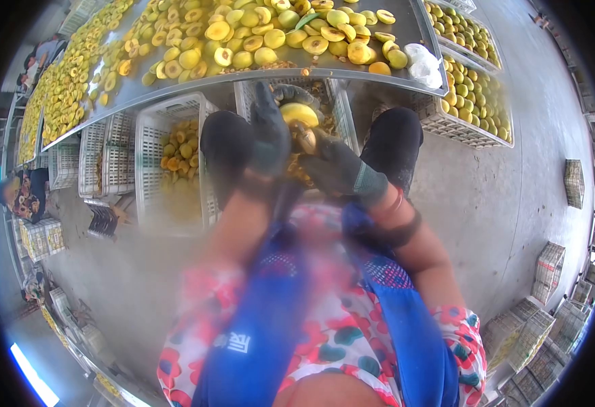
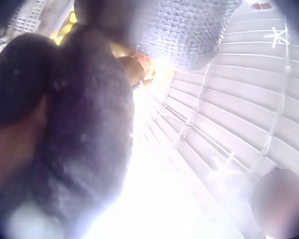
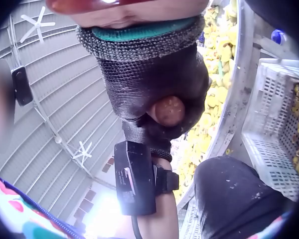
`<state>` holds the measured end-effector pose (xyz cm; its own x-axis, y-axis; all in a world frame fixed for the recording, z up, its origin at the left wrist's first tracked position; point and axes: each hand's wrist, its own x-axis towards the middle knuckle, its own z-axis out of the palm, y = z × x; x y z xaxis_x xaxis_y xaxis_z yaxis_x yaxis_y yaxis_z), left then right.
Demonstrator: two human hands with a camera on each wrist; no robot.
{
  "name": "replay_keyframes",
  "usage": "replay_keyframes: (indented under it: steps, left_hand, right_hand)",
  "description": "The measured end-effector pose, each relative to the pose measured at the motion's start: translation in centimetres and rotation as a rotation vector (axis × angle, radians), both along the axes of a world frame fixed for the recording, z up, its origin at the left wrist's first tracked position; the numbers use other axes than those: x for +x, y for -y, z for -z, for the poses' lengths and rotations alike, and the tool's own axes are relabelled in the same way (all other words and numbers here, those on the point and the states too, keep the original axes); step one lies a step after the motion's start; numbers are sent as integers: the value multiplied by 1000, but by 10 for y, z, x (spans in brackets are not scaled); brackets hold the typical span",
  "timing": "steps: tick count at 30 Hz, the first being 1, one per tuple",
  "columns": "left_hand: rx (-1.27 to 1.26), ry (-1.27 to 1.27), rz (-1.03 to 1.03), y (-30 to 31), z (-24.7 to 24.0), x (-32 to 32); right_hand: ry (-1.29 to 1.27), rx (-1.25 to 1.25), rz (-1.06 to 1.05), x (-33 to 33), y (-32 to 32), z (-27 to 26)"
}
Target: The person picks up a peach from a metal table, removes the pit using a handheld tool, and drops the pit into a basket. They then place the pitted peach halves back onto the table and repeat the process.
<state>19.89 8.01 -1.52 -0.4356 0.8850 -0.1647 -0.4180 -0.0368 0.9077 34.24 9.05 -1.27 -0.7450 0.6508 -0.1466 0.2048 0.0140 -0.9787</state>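
Observation:
In the head view, my gloved left hand (image 1: 269,136) holds a yellow stone fruit (image 1: 299,114), with its grey-gloved fingers curled behind the far side. My gloved right hand (image 1: 341,168) grips a tool by its wooden handle (image 3: 170,110), whose round end sticks out of the fist in the right wrist view. The tool's working end meets the fruit between the two hands, and its kind cannot be told. Dark glove fingers (image 2: 89,124) fill much of the left wrist view. Below the hands, between the knees, stands a white crate (image 1: 341,112) with fruit scraps in it.
A metal table (image 1: 209,76) ahead bears many halved yellow fruits (image 1: 314,45) and a crumpled white plastic bag (image 1: 421,64). Left of the legs is a crate (image 1: 151,129) of fruit (image 1: 180,149). Crates of whole fruit (image 1: 470,102) stand at right. Stacked crates (image 1: 528,329) line the floor farther off.

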Motion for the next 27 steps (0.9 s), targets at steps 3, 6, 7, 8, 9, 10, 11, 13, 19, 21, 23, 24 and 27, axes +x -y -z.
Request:
replay_keyframes:
  steps: [3,6,7,8,9,10,11,13,19,21,23,24,27]
  left_hand:
    - [15,29,94,-1,-12,-2]
    - [98,-71,127,0,-11,-1]
    - [100,-99,133,3,-12,-1]
    - [101,-126,138,4,-13,0]
    - [132,-134,147,4,-12,0]
    - [163,-142,156,4,-10,0]
    - [195,-151,165,3,-9,0]
    - [211,-229,146,3,-6,-2]
    - [307,-262,188,-1,12,-5]
    - [306,-331,234,0,16,-9]
    - [329,-408,273,-1,19,-13]
    - [320,-425,282,-1,20,-15]
    - [293,-413,307,-2,18,-17]
  right_hand:
    - [115,-24,-49,2,0,-7]
    - [106,107,-61,2,1,1]
    - [115,60,-79,3,1,-7]
    - [125,12,-97,4,1,-13]
    - [91,-91,-120,6,0,-16]
    - [57,-194,-142,10,-1,-18]
    - [23,-295,-165,11,-2,-19]
    - [-28,-179,-150,7,-2,6]
    - [65,79,-249,9,-12,22]
    - [20,-31,-330,15,-14,19]
    - [-94,-49,-345,16,-16,7]
    - [-132,-76,-343,15,-16,1]
    - [-157,-250,-291,11,-12,-4]
